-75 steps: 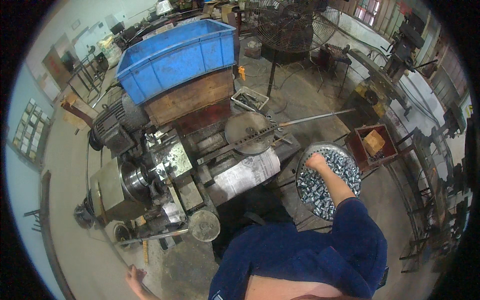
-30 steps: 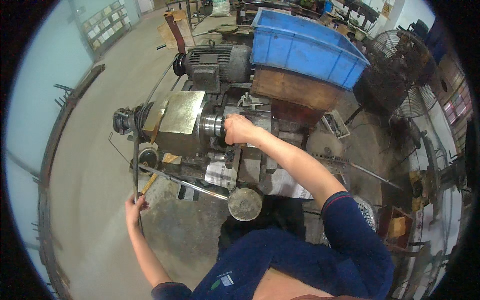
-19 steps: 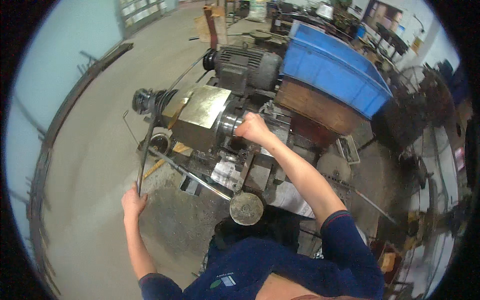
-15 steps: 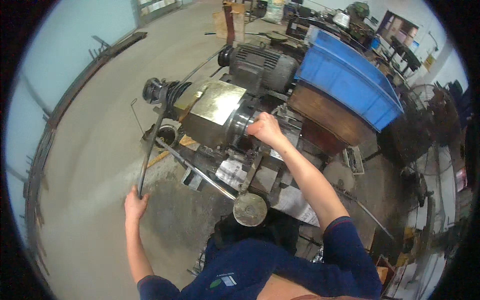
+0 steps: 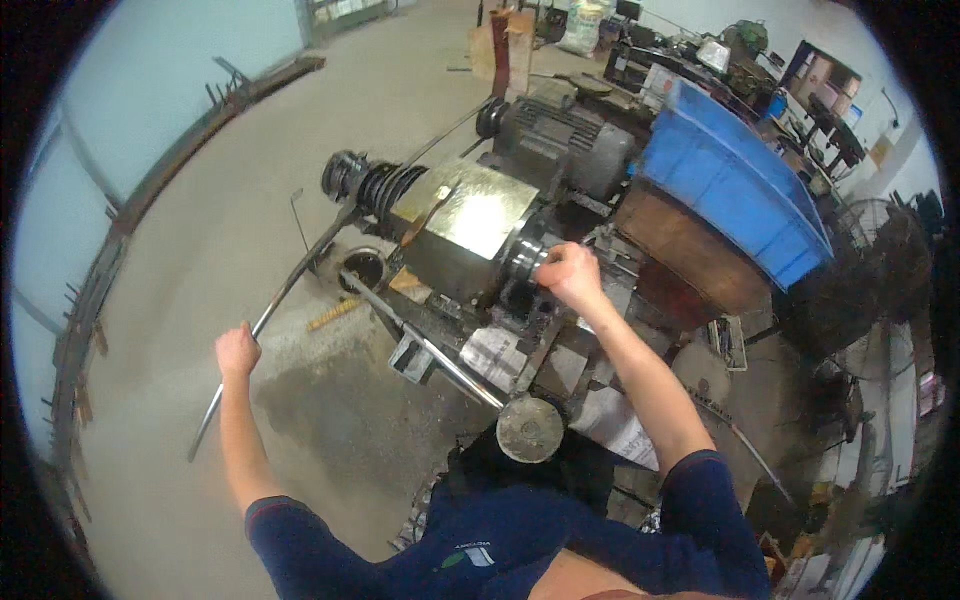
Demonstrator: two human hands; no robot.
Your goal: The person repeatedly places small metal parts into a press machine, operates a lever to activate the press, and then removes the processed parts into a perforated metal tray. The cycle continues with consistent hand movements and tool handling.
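My left hand (image 5: 238, 350) is closed round a long metal lever bar (image 5: 285, 292), whose free end sticks out below my fist. The bar's upper end runs behind the brass-coloured cover (image 5: 480, 205) of a greasy spindle machine, towards dark rings at its far-left end. My right hand (image 5: 570, 274) is closed in front of the shiny round chuck (image 5: 522, 255), its fingers bent against the chuck's face. What they pinch there is hidden by the hand. Below lies a round metal handwheel or disc (image 5: 530, 430), with a steel rod (image 5: 455, 367) reaching up-left from it.
A blue plastic crate (image 5: 735, 185) rests on a wooden box (image 5: 690, 240) at the right, beyond my right arm. A dark electric motor (image 5: 565, 145) sits behind the machine. Printed paper sheets (image 5: 493, 355) lie on the machine bed. A caged fan (image 5: 860, 250) stands far right.
My left hand has swung left and away with the bar, which now slants further outward and shows its end past my fist. My right hand stays at the chuck. The whole view has shifted slightly.
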